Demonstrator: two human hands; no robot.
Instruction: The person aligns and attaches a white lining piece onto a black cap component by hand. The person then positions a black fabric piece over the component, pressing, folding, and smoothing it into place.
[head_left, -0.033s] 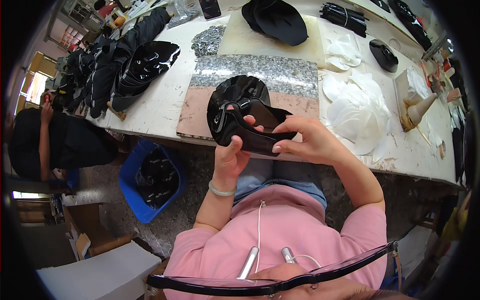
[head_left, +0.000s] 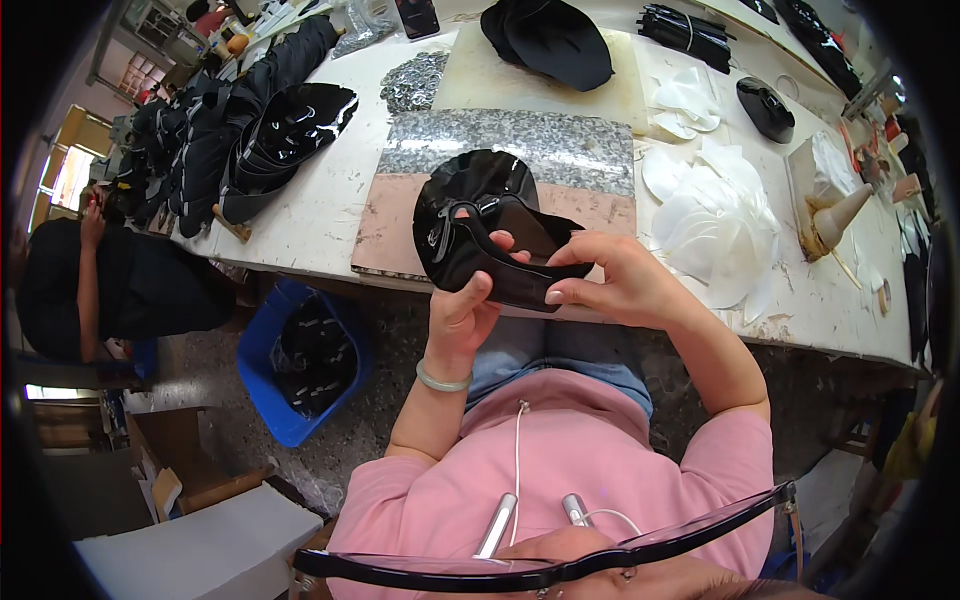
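Note:
Both my hands hold a glossy black shoe upper (head_left: 478,180) with a thin strap across its opening, over the near edge of the work board. My left hand (head_left: 468,305) grips its near side, thumb outside and fingertips showing inside the opening. At the narrow right end, my right hand (head_left: 610,275) pinches the edge between thumb and fingers. The rounded front of the upper lies toward the pink and grey board (head_left: 590,205). A dark brownish lining shows inside the opening.
White curved sheet pieces (head_left: 715,225) lie in a pile to the right, near a glue-stained cone (head_left: 840,222). Stacked black uppers (head_left: 290,130) line the table's left side. Beyond the board are metal rings (head_left: 415,82) and black pieces (head_left: 550,45). A blue bin (head_left: 262,365) stands below; another person sits left.

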